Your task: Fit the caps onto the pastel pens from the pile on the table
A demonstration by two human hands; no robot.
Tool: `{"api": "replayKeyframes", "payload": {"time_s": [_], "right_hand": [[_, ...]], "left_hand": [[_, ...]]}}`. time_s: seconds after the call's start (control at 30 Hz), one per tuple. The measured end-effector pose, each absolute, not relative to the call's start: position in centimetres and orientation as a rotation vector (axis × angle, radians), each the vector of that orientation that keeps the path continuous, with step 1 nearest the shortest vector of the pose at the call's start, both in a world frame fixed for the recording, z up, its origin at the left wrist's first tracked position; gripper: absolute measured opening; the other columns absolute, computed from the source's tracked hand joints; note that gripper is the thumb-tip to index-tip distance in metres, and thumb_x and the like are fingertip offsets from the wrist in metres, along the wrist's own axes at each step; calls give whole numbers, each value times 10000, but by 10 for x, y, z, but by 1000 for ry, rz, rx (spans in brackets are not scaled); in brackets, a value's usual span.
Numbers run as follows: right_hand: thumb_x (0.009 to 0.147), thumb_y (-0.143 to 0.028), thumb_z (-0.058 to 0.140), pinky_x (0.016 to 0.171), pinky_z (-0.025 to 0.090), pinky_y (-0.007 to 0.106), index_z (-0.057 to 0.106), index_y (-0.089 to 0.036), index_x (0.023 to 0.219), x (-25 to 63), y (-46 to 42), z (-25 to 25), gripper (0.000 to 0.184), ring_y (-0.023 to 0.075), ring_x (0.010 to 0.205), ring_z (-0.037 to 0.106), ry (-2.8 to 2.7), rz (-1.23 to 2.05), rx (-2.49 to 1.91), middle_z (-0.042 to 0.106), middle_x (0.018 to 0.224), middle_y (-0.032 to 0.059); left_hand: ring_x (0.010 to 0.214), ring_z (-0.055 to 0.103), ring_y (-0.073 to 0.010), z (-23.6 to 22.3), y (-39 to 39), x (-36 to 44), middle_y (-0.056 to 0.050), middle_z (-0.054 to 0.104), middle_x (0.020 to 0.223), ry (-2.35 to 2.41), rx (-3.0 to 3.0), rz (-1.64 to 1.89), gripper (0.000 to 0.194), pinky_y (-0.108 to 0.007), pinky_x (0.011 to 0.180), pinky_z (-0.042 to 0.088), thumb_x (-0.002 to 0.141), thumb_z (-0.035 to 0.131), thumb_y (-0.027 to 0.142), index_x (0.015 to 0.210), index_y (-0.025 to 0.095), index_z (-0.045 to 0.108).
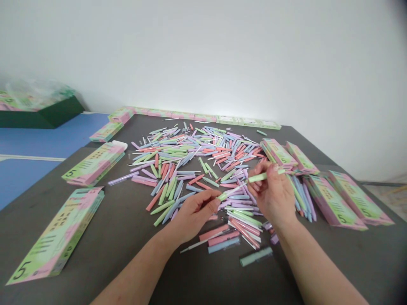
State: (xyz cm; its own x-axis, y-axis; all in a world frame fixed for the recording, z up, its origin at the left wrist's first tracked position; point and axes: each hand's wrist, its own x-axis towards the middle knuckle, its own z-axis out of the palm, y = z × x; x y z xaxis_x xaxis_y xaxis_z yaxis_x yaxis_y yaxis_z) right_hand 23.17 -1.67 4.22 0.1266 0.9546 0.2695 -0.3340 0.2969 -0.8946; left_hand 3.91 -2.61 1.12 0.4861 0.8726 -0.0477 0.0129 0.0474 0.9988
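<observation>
In the middle of the head view, my left hand [195, 214] pinches a small light-green pen tip [222, 197] with a thin pale refill [235, 188] extending from it toward the right. Closed around a light-green pen barrel [258, 177] is my right hand [276, 192]. The refill's far end points at the barrel's open end; whether it is inside, I cannot tell. Beneath both hands spreads a loose pile of pen parts [178, 150] in green, blue, purple and coral, mixed with white refills. Nearer me lie several short barrels, among them a blue one [223, 245] and a green one [256, 256].
Printed boxes stand along the dark table's [133, 254] left side, such as this box [57, 233], and along its back edge. More boxes [337, 201] lie at right, beside a row of pens [305, 199]. A dark green crate [60, 112] sits on a blue surface at left.
</observation>
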Motion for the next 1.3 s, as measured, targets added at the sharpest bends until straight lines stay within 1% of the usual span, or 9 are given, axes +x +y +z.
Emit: {"api": "replayKeyframes", "payload": {"time_s": [0.17, 0.4, 0.63, 0.73, 0.87, 1.0, 1.1, 1.2, 1.3], "right_hand": [[913, -467, 524, 407, 230, 195, 570, -183, 737, 233, -17, 38, 337, 75, 471, 290, -1070, 1141, -784, 345, 559, -45], [936, -428, 506, 425, 253, 214, 584, -179, 792, 231, -19, 26, 298, 74, 463, 333, -1227, 1216, -861, 396, 539, -45], [932, -407, 526, 424, 211, 221, 587, -174, 804, 225, -21, 18, 273, 61, 444, 319, -1283, 1300, -884, 378, 531, -62], [924, -403, 541, 418, 196, 222, 577, -175, 803, 224, -21, 18, 261, 60, 436, 314, -1271, 1340, -882, 381, 527, -65], [914, -387, 565, 419, 202, 219, 566, -177, 798, 222, -21, 16, 240, 58, 433, 325, -1251, 1372, -866, 393, 532, -68], [921, -370, 558, 434, 218, 222, 569, -177, 815, 220, -21, 12, 221, 61, 445, 333, -1290, 1350, -880, 413, 529, -67], [914, -367, 566, 430, 225, 219, 565, -186, 827, 219, -22, 11, 201, 62, 436, 331, -1304, 1326, -902, 418, 519, -72], [874, -353, 625, 418, 242, 209, 541, -202, 819, 220, -21, 13, 182, 64, 428, 365, -1271, 1280, -908, 448, 526, -74], [799, -312, 715, 406, 257, 201, 549, -200, 784, 223, -19, 15, 201, 65, 431, 399, -1261, 1187, -931, 490, 540, -66]], "left_hand": [[571, 378, -72, 10, -26, 39, 32, 475, 692, 869, 1383, 797, 320, -190, 527, 341, 870, 571, 387, 1062, 139, 631], [636, 420, -78, 11, -26, 40, 13, 498, 758, 806, 1381, 816, 267, -170, 550, 369, 872, 573, 352, 1026, 144, 642], [588, 385, -64, 11, -26, 39, 15, 513, 745, 830, 1401, 819, 270, -161, 516, 351, 866, 579, 335, 1034, 136, 653], [600, 404, -69, 10, -26, 39, 5, 537, 771, 850, 1411, 831, 298, -165, 528, 371, 863, 580, 340, 1063, 130, 650], [670, 483, -96, 10, -26, 39, -15, 587, 812, 878, 1481, 847, 297, -185, 596, 428, 868, 572, 337, 1062, 130, 661], [818, 574, -148, 11, -26, 39, -52, 653, 916, 911, 1558, 864, 303, -228, 734, 480, 874, 557, 321, 1074, 120, 665], [846, 599, -164, 12, -26, 38, -64, 676, 952, 942, 1608, 872, 306, -242, 758, 490, 879, 546, 316, 1078, 118, 666], [861, 612, -173, 11, -25, 37, -61, 692, 963, 989, 1669, 878, 294, -250, 771, 489, 881, 547, 316, 1072, 131, 674], [871, 620, -176, 11, -24, 36, -55, 701, 970, 1004, 1722, 887, 278, -255, 796, 482, 883, 550, 310, 1061, 142, 681]]}}
